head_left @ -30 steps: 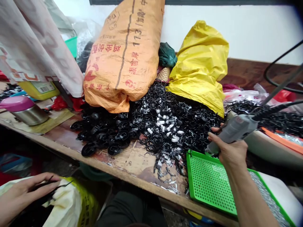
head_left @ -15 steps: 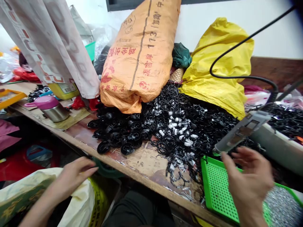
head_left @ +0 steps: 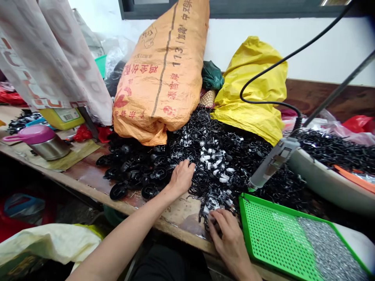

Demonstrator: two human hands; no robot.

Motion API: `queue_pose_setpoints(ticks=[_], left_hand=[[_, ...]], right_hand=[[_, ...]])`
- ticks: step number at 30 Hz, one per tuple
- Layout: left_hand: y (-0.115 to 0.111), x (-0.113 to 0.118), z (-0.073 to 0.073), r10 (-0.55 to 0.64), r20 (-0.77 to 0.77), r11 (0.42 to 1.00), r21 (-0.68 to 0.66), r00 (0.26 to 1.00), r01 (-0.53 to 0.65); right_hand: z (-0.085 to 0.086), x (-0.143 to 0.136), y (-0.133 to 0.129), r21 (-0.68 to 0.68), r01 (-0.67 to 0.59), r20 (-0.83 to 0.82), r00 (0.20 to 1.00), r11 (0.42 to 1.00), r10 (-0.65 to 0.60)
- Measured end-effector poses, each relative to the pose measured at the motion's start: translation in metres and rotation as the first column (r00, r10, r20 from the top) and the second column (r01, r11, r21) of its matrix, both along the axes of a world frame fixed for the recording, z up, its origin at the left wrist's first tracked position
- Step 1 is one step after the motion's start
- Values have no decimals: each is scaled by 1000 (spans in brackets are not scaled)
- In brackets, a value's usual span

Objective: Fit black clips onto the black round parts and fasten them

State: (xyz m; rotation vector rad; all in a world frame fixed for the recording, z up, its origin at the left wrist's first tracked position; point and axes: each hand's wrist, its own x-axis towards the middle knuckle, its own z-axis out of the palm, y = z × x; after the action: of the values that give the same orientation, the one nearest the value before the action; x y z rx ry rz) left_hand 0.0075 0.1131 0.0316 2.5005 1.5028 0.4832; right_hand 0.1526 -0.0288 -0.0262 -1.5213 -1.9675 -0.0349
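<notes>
My left hand [head_left: 182, 177] reaches over the bench into the heap of small black plastic parts [head_left: 196, 128], at the edge of the round black parts [head_left: 156, 173]. Its fingers are bent together, and whatever lies at the fingertips is hidden. By the heap's near edge, my right hand [head_left: 227, 232] rests with curled fingers, the thumb close to the index finger. Small dark bits show by them, too small to name. Small white pieces [head_left: 208, 156] are scattered on the heap between and beyond my hands.
An electric screwdriver [head_left: 272, 164] hangs from a black cable above a green perforated tray [head_left: 263, 234] holding small metal pins or screws [head_left: 334, 246]. An orange sack [head_left: 164, 78] and a yellow bag [head_left: 249, 89] stand behind. A pink-lidded steel cup [head_left: 48, 144] is at left.
My left hand has moved from the open sack below the bench up to the heap. My right hand has moved left from beside the screwdriver to the heap's near edge. The view has shifted.
</notes>
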Motion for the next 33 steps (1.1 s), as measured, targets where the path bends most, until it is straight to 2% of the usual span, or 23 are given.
queue_pose_setpoints(ticks=[4,8,11,14,18,21,24,25,27,29,31,33], left_hand=[[15,16,-6,21,56,998,-60,998,-18],[4,15,-15,15,190,996,-87,982,2],[-2,10,-17,14,332,993,-117,943,26],[-1,5,-12,64,501,986,-165,863,22],[-10,4,-2,195,703,947,-317,683,55],[-36,5,-1,296,789,866,-460,538,199],[-69,5,-7,396,816,765,-547,421,340],[-79,6,-9,464,814,713,-577,349,398],[-95,5,-15,657,741,571,-609,138,551],[-106,4,-20,765,644,490,-599,18,634],[-112,2,-22,781,624,470,-592,4,654],[-114,-1,-21,765,644,457,-576,32,678]], right_hand=[[-6,0,1,-30,30,27,999,999,-29],[-1,-1,1,-71,35,19,999,997,-34],[2,-1,1,-75,30,-15,999,997,-31],[0,0,1,-59,20,-70,997,998,-24],[2,0,-1,-29,8,-171,985,1000,-12],[13,-5,-1,-30,-44,-265,964,999,34],[26,-14,0,-11,-89,-326,942,996,80],[28,-17,1,-6,-100,-337,937,995,93],[30,-22,2,-10,-121,-360,927,993,110],[29,-25,1,-38,-136,-378,919,990,111],[28,-25,-1,-71,-142,-391,914,987,103],[27,-23,-4,-109,-149,-415,905,983,91]])
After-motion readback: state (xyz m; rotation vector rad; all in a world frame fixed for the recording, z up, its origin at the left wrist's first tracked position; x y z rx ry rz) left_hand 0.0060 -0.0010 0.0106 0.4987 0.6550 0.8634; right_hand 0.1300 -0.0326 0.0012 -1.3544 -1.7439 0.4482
